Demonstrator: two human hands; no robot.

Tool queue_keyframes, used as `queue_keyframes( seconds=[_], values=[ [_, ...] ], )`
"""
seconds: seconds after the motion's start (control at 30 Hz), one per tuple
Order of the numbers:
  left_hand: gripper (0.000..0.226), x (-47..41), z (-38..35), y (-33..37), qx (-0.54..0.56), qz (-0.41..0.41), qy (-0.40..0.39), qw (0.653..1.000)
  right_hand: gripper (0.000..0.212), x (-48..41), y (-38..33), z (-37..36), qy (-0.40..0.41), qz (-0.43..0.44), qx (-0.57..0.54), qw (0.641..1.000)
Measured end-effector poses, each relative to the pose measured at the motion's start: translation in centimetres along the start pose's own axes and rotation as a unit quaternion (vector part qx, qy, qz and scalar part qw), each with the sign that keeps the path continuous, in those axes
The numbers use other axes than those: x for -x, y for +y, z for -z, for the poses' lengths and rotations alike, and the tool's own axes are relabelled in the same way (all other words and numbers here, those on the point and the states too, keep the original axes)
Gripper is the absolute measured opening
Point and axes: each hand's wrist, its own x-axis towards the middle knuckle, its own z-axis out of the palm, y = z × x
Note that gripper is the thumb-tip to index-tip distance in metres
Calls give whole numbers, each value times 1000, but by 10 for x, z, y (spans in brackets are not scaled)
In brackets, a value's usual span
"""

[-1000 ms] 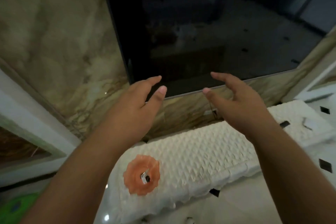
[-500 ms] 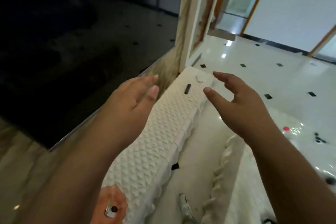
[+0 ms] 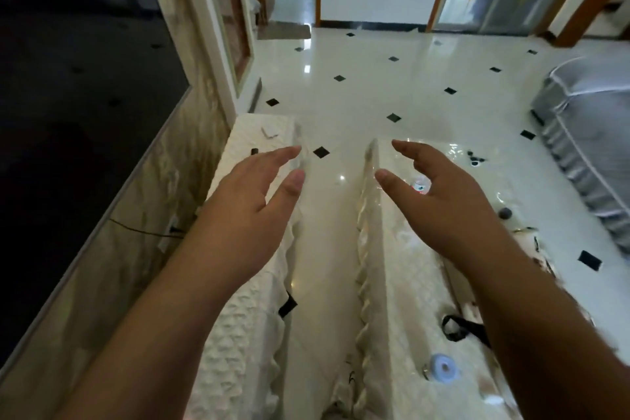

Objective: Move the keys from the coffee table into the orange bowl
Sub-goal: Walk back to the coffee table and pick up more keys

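My left hand [image 3: 245, 211] and my right hand [image 3: 439, 201] are both raised in front of me, fingers apart, holding nothing. The left hand hovers over the white quilted cover of the TV stand [image 3: 238, 334]. The right hand hovers over the coffee table [image 3: 402, 283], which wears a glossy cream cover. A few small dark objects [image 3: 474, 158] lie at the table's far end; they are too small to tell whether they are the keys. The orange bowl is out of view.
A blue tape roll [image 3: 443, 368] and a black strap [image 3: 456, 329] lie on the near part of the coffee table. A dark TV screen [image 3: 68, 112] fills the left, and a grey sofa [image 3: 586, 147] stands at the right. A narrow strip of tiled floor [image 3: 324, 249] runs between stand and table.
The view has swung right, from the TV and the orange bowl to the floor and coffee table. The bowl has left the view. Both hands stay raised and open.
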Motion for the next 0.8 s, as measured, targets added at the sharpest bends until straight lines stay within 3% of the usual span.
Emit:
queue_keyframes(
  seconds=[0.5,0.8],
  values=[
    [45,-141,-47,19,-15,-12,-29,999,58,-138,44,10,2,-20,-31,999],
    [48,-215,-60,-18,-9,25,-44,999,59,-203,54,-22,-39,-45,12,998]
  ],
)
